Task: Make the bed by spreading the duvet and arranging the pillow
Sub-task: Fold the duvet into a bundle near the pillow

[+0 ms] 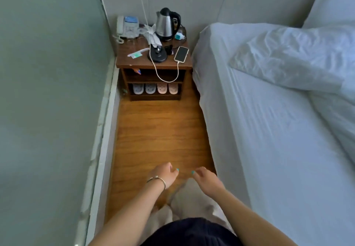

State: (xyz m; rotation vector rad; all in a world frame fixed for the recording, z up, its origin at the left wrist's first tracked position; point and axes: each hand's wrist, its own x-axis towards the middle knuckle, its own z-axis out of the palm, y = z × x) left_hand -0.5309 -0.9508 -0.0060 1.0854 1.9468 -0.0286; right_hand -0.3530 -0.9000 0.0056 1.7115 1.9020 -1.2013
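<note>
Both bare hands hang over the wooden floor [159, 130], the left hand [163, 175] and right hand [208, 181] loosely curled, holding nothing. Right of them, the rumpled white duvet [288, 59] lies bunched on the white-sheeted bed [269, 140], with the white pillow [334, 5] propped beyond it.

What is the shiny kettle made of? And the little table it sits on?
The kettle looks like polished steel, since its body mirrors the room; the lid and handle look like black plastic. The bedside table looks like dark wood or wood-look laminate, judging by its brown grain.
</note>
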